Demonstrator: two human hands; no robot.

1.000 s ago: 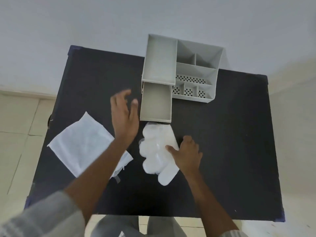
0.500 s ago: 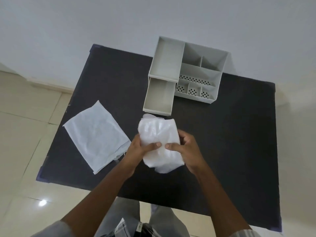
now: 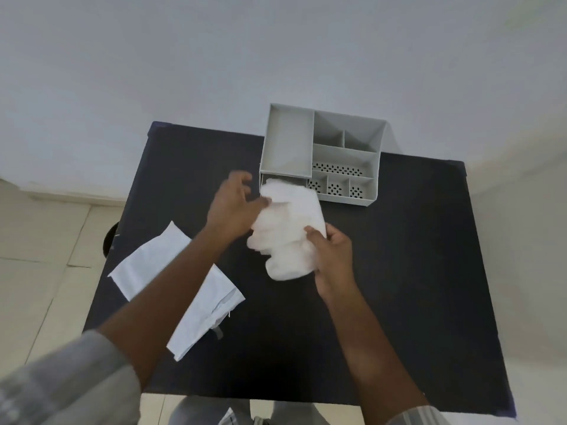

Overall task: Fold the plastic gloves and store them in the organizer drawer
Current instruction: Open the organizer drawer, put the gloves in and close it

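- Two bare hands meet over a bundle of plastic gloves (image 3: 288, 228) in the head view, above a black worktop (image 3: 399, 271) set against a pale wall.
- Left hand (image 3: 231, 207): its thumb presses the bundle's upper left corner, the grip narrow there, while the other fingers spread loose and blurred; whether they touch the plastic cannot be told.
- Right hand (image 3: 333, 256): its grip is closed on the bundle's lower right edge, thumb on top, the fingers hidden beneath the plastic.
- Far end of the gloves lies over the mouth of the open drawer (image 3: 265, 182) of the grey organizer (image 3: 346, 154); the bundle covers nearly all of the drawer, so how far inside it reaches cannot be made out.
- Left of the arms, a white plastic bag (image 3: 153, 265) lies flat on the worktop, partly crossed by the left forearm, one corner just beside the left edge.
- Right half of the worktop is bare dark surface out to its edge, and the near edge runs just above the person's knees; both sleeves are cut off by the frame.
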